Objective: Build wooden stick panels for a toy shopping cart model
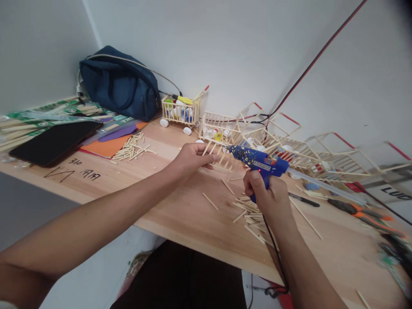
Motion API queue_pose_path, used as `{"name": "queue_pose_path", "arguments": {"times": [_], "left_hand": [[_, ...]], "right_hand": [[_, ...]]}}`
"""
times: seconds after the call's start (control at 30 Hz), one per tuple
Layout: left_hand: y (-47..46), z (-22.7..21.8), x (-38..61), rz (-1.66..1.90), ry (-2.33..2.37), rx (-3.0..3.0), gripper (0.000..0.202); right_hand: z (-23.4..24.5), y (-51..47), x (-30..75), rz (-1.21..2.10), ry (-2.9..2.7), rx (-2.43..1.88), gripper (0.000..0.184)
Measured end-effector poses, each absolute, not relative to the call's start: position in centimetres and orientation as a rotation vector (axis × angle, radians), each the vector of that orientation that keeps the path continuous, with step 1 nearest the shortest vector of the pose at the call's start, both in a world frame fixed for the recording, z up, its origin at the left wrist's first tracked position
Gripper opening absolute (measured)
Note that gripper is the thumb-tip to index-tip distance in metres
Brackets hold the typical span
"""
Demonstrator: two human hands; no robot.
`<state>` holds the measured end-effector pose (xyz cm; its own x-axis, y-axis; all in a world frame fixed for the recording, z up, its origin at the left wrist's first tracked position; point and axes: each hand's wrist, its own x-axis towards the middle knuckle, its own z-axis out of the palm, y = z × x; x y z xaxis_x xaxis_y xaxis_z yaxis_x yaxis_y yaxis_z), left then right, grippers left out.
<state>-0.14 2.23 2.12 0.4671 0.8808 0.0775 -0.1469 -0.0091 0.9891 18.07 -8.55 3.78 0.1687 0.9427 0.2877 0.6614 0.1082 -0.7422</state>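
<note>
My left hand (196, 156) pinches one end of a small ladder-like frame of wooden sticks (225, 163), held above the table. My right hand (268, 191) is wrapped round the handle of a blue glue gun (251, 161) spotted with dried residue, a clear glue stick (328, 189) jutting from its back. The gun's nozzle points left, close over the stick frame; whether it touches cannot be made out. Loose short sticks (252, 210) lie below the gun. Just behind the frame stands a stick-built cart (219, 124) with small coloured things inside.
Several more stick carts with red-tipped handles (289, 146) line the wall. One loaded cart (180, 111) stands beside a dark blue bag (119, 81). A black tablet-like slab (54, 141), a stick pile (133, 148), a black pen (304, 199) and orange-handled pliers (357, 210) lie on the table.
</note>
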Motion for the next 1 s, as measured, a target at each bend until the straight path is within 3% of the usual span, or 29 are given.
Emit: {"name": "queue_pose_path", "arguments": {"times": [1.0], "left_hand": [[2.05,2.45,-0.17,0.927,0.736,1.333,0.029]], "right_hand": [[3.4,-8.94,18.45,0.429,-1.6,-1.626,0.053]]}}
